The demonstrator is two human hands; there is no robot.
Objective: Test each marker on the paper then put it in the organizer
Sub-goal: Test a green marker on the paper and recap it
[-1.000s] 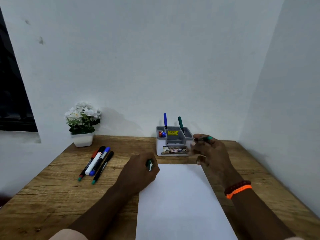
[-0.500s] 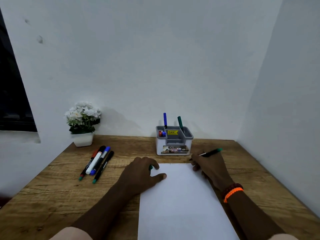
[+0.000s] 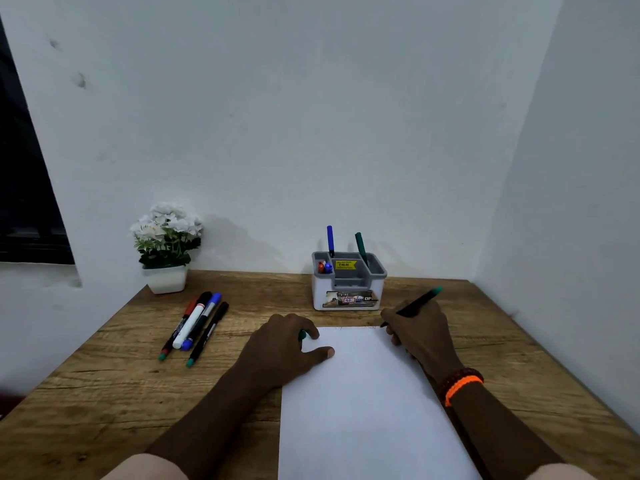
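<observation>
A white sheet of paper (image 3: 367, 403) lies on the wooden desk (image 3: 104, 403). My right hand (image 3: 420, 332) grips a black marker with a green end (image 3: 417, 303), its tip down at the paper's top right corner. My left hand (image 3: 280, 348) rests at the paper's top left edge, thumb on the sheet, fingers curled round a green cap (image 3: 302, 335). The grey and white organizer (image 3: 348, 282) stands behind the paper with a blue marker (image 3: 330, 240) and a green marker (image 3: 360, 247) upright in it. Several more markers (image 3: 195, 325) lie in a row to the left.
A small white pot of white flowers (image 3: 166, 249) stands at the desk's back left corner. White walls close in behind and on the right. A dark window opening (image 3: 24, 188) is at the far left.
My right hand came down from in front of the organizer and set the marker's tip on the paper's top right corner. My left thumb stretched out onto the sheet.
</observation>
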